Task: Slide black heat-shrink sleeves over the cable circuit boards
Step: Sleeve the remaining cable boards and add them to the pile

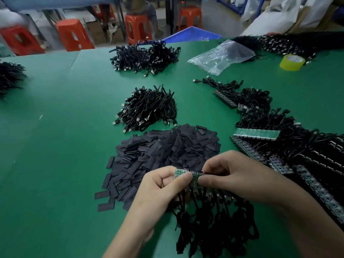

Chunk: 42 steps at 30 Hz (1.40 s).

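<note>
Left grip point(162, 185) and right grip point(229, 172) pinching board strip point(179, 172), sleeve pile point(167, 146) just beyond, green mat point(55, 146) spreads left

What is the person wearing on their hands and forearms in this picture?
Nothing visible: the left hand and right hand are bare, without gloves, rings or a watch. The left forearm and right forearm are uncovered to the frame's edge; no sleeves show.

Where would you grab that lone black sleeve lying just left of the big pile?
Probably pinch the heat-shrink sleeve across its narrow width, from above and the left: it lies flat and apart on the green mat, with the sleeve pile crowding its right.
</note>
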Each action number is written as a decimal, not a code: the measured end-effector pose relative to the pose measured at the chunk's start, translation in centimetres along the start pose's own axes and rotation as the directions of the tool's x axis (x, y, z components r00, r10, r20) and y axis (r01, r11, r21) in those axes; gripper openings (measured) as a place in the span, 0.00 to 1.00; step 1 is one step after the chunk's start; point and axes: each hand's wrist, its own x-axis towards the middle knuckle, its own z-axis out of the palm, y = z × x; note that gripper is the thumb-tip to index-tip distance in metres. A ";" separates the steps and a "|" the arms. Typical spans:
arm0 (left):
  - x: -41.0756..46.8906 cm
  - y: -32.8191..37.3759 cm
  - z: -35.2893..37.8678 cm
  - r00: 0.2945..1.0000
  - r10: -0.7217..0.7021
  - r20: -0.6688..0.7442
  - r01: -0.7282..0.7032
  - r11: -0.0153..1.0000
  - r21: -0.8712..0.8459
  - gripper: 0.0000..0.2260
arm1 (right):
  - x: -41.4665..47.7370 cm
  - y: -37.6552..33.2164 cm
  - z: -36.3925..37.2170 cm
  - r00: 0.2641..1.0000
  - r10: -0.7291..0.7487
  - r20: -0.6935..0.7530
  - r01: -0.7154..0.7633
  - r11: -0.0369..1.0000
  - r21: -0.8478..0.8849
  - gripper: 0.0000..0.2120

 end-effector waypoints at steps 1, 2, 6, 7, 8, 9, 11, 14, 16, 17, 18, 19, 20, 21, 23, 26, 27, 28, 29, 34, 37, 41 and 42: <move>0.2 -0.5 -0.5 0.999 -0.031 -0.013 0.031 0.999 0.039 0.18 | 0.4 0.6 0.1 0.999 0.031 0.016 -0.031 1.000 -0.001 0.09; 0.5 -0.9 -1.0 0.998 -0.061 -0.014 0.061 0.996 0.061 0.18 | 0.7 1.1 0.3 0.998 0.056 0.026 -0.056 0.998 -0.012 0.10; 1.4 -2.3 -1.9 0.989 -0.150 -0.017 0.151 0.986 0.077 0.14 | 2.5 2.3 1.2 0.995 0.095 0.023 -0.087 0.966 -0.245 0.10; 1.5 -2.6 -2.0 0.986 -0.161 -0.040 0.163 0.984 0.069 0.13 | 3.0 2.4 1.3 0.996 0.091 0.010 -0.082 0.938 -0.336 0.10; 1.7 -2.9 -2.0 0.985 -0.162 -0.063 0.166 0.984 0.060 0.13 | 3.4 2.5 1.5 0.997 0.081 -0.005 -0.076 0.909 -0.411 0.10; 1.8 -3.2 -2.0 0.984 -0.155 -0.083 0.160 0.985 0.061 0.12 | 3.8 2.5 1.8 0.997 0.068 -0.019 -0.069 0.887 -0.457 0.11; 2.0 -3.4 -2.1 0.986 -0.128 -0.104 0.137 0.987 0.087 0.10 | 4.5 2.7 2.2 0.999 0.035 -0.029 -0.044 0.895 -0.445 0.11; 2.2 -3.6 -2.4 0.989 -0.109 -0.101 0.120 0.987 0.106 0.10 | 5.3 3.4 2.7 1.000 -0.025 -0.014 0.019 0.951 -0.309 0.07; 2.2 -3.6 -2.7 0.992 -0.099 -0.084 0.109 0.985 0.130 0.09 | 5.5 3.8 3.0 0.998 -0.057 -0.010 0.053 0.964 -0.262 0.06; 2.2 -3.6 -2.8 0.992 -0.096 -0.076 0.106 0.984 0.140 0.09 | 5.6 4.0 3.1 0.997 -0.074 -0.015 0.068 0.968 -0.242 0.07; 2.3 -3.6 -2.9 0.993 -0.095 -0.073 0.105 0.984 0.145 0.09 | 5.7 4.2 3.2 0.996 -0.091 -0.019 0.084 0.971 -0.222 0.07; 2.4 -3.7 -3.0 0.992 -0.100 -0.074 0.109 0.984 0.138 0.09 | 5.8 4.4 3.2 0.994 -0.105 -0.023 0.099 0.974 -0.202 0.07; 2.5 -3.8 -3.1 0.991 -0.107 -0.075 0.116 0.986 0.119 0.09 | 5.8 4.5 3.3 0.993 -0.116 -0.025 0.109 0.977 -0.183 0.07; 2.6 -4.0 -3.1 0.990 -0.119 -0.075 0.126 0.987 0.096 0.09 | 5.9 4.7 3.3 0.992 -0.122 -0.025 0.116 0.980 -0.159 0.07; 2.8 -4.5 -3.1 0.987 -0.143 -0.075 0.147 0.988 0.048 0.10 | 6.0 4.9 3.3 0.991 -0.129 -0.025 0.126 0.987 -0.104 0.07; 3.0 -5.3 -3.3 0.978 -0.196 -0.071 0.195 0.980 -0.031 0.13 | 6.0 5.4 3.5 0.988 -0.150 -0.025 0.149 0.988 -0.033 0.07; 3.1 -5.5 -3.3 0.975 -0.214 -0.060 0.211 0.976 -0.053 0.15 | 6.1 5.6 3.6 0.987 -0.156 -0.026 0.156 0.988 -0.010 0.07; 3.2 -5.6 -3.4 0.971 -0.232 -0.051 0.229 0.971 -0.068 0.17 | 6.2 5.8 3.6 0.987 -0.157 -0.024 0.157 0.987 0.015 0.07; 3.3 -5.7 -3.4 0.968 -0.249 -0.044 0.245 0.967 -0.075 0.17 | 6.3 6.0 3.6 0.988 -0.152 -0.017 0.152 0.987 0.045 0.07; 3.7 -6.1 -3.5 0.952 -0.305 0.000 0.302 0.943 -0.139 0.18 | 6.6 6.8 3.7 0.991 -0.125 0.041 0.117 0.979 0.168 0.06; 3.8 -6.2 -3.3 0.951 -0.309 -0.003 0.302 0.932 -0.202 0.20 | 6.7 7.1 3.8 0.990 -0.129 0.051 0.115 0.969 0.219 0.06; 3.7 -6.0 -3.1 0.956 -0.282 0.076 0.292 0.916 -0.276 0.15 | 6.7 7.2 3.9 0.985 -0.152 0.075 0.120 0.937 0.328 0.07; 3.6 -5.9 -2.9 0.957 -0.271 0.107 0.291 0.903 -0.316 0.10 | 6.7 7.2 3.9 0.984 -0.155 0.087 0.115 0.928 0.355 0.06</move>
